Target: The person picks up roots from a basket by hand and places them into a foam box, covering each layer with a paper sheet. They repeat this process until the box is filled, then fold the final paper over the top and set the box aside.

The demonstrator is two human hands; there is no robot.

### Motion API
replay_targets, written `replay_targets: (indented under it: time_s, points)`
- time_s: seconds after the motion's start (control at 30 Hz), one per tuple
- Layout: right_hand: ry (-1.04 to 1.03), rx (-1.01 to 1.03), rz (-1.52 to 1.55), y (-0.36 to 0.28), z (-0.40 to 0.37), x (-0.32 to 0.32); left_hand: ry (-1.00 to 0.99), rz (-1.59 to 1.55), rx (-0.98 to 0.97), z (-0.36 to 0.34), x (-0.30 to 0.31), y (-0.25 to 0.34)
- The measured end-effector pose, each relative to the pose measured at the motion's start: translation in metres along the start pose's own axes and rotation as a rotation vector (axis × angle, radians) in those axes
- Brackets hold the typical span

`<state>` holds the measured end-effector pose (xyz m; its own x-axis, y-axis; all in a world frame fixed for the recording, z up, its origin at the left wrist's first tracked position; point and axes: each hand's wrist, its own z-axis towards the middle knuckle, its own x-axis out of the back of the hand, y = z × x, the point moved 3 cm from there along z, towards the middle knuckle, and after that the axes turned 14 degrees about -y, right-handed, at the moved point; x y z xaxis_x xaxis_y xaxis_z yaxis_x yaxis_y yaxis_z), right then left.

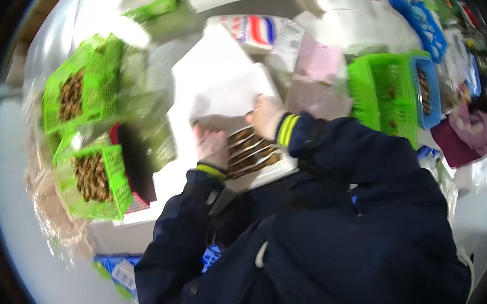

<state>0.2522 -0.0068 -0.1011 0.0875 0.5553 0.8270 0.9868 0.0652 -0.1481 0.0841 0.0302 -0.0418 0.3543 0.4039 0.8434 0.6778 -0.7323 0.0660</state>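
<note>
A white box (281, 171) sits in front of me, with brown, elongated pieces (250, 153) lying in rows between white strips. Over its far part a white sheet (221, 73) extends away from me, its near edge casting a shadow on the box. My left hand (213, 147) is closed at the sheet's near left edge, beside the rows. At the right edge my right hand (267, 118) has its fingers pinched together on the sheet. The exact fingertip contact of both hands is blurred.
Green baskets (118, 182) with brown pieces stand at left. More green baskets (363, 84) and a blue basket (431, 109) are at right. A printed white package (253, 30) lies beyond the sheet. A person in a pink top (477, 127) sits at far right.
</note>
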Motion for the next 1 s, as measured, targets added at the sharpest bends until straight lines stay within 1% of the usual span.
replay_targets:
  time_s: [0.03, 0.07, 0.1, 0.13, 0.17, 0.2, 0.27, 0.3, 0.33, 0.37, 0.4, 0.43, 0.47, 0.5, 0.53, 0.57, 0.6, 0.63, 0.67, 0.7, 0.73, 0.77, 0.8, 0.87, 0.9, 0.93, 0.97, 1.0]
  points:
    - [-0.112, 0.149, -0.255, -0.013, -0.028, 0.049, 0.079, 0.030, 0.017, 0.000, -0.003, 0.001]
    - [-0.162, 0.207, -0.416, -0.020, -0.028, 0.052, 0.128, 0.010, -0.014, -0.002, 0.000, 0.000]
    - [0.014, 0.082, -0.438, -0.018, -0.024, 0.040, 0.176, 0.005, -0.039, 0.001, -0.008, -0.005]
    - [-0.115, 0.168, -0.430, -0.020, -0.030, 0.052, 0.108, 0.017, -0.013, -0.001, 0.002, 0.000]
    - [-0.102, 0.137, -0.458, -0.022, -0.029, 0.050, 0.113, 0.047, -0.031, -0.002, 0.000, -0.002]
    - [-0.013, 0.096, -0.358, -0.020, -0.020, 0.034, 0.128, 0.064, -0.022, -0.001, 0.000, -0.003]
    - [0.014, 0.121, -0.475, -0.022, -0.005, 0.014, 0.081, 0.076, -0.024, 0.004, -0.008, -0.008]
    - [0.052, 0.036, -0.788, -0.025, 0.003, -0.003, 0.314, 0.073, -0.025, 0.012, -0.037, -0.022]
    - [0.080, -0.051, -1.105, -0.024, -0.010, 0.014, 0.041, 0.076, 0.001, 0.002, 0.000, -0.004]
    - [0.043, 0.190, -0.450, -0.024, -0.029, 0.029, 0.230, -0.088, -0.092, 0.006, -0.019, -0.015]
    - [0.206, 0.259, -0.189, -0.016, -0.058, 0.057, 0.408, -0.258, -0.184, 0.004, -0.010, -0.012]
    - [0.141, 0.223, 0.019, -0.003, -0.087, 0.084, 0.256, 0.069, -0.080, -0.001, -0.010, -0.009]
    - [0.077, 0.191, 0.226, 0.015, -0.120, 0.110, 0.442, -0.248, -0.179, 0.014, -0.054, -0.035]
    - [0.550, 0.199, 0.405, 0.044, -0.153, 0.112, 0.269, -0.069, -0.120, 0.006, -0.027, -0.019]
    - [0.446, 0.045, 0.476, 0.080, -0.177, 0.102, 0.094, 0.111, -0.059, -0.007, 0.002, -0.005]
    - [0.426, -0.194, 0.268, 0.111, -0.223, 0.121, 0.087, 0.118, -0.068, -0.011, 0.006, -0.004]
    - [0.223, -0.525, 0.532, 0.166, -0.243, 0.094, 0.123, 0.114, -0.110, -0.014, 0.010, -0.003]
    - [0.214, -0.753, 0.591, 0.200, -0.277, 0.077, 0.163, 0.108, -0.150, -0.015, 0.013, 0.000]
    - [0.183, -0.872, 0.499, 0.235, -0.308, 0.043, 0.163, 0.115, -0.153, -0.015, 0.013, 0.003]
    - [0.162, -0.972, 0.403, 0.270, -0.330, -0.003, 0.237, 0.131, -0.193, -0.017, 0.013, 0.007]
    - [-0.002, -1.015, 0.398, 0.279, -0.339, -0.011, 0.308, 0.147, -0.236, -0.019, 0.014, 0.013]
    - [-0.170, -1.051, 0.394, 0.284, -0.345, -0.020, 0.214, 0.107, -0.311, -0.022, 0.024, 0.027]
    - [-0.174, -1.047, 0.404, 0.290, -0.342, -0.031, 0.313, 0.103, -0.409, -0.026, 0.031, 0.046]
    - [-0.328, -1.048, 0.399, 0.301, -0.328, -0.061, 0.081, -0.077, -0.519, -0.033, 0.061, 0.095]
    - [-0.247, -1.069, 0.415, 0.306, -0.328, -0.065, 0.119, -0.137, -0.604, -0.034, 0.067, 0.112]
    - [-0.248, -1.054, 0.418, 0.305, -0.332, -0.065, 0.159, -0.201, -0.682, -0.036, 0.071, 0.127]
    - [-0.020, -1.012, 0.599, 0.298, -0.339, -0.054, 0.107, -0.240, -0.676, -0.039, 0.085, 0.144]
    - [0.207, -0.962, 0.779, 0.288, -0.348, -0.041, 0.006, -0.324, -0.665, -0.038, 0.092, 0.155]
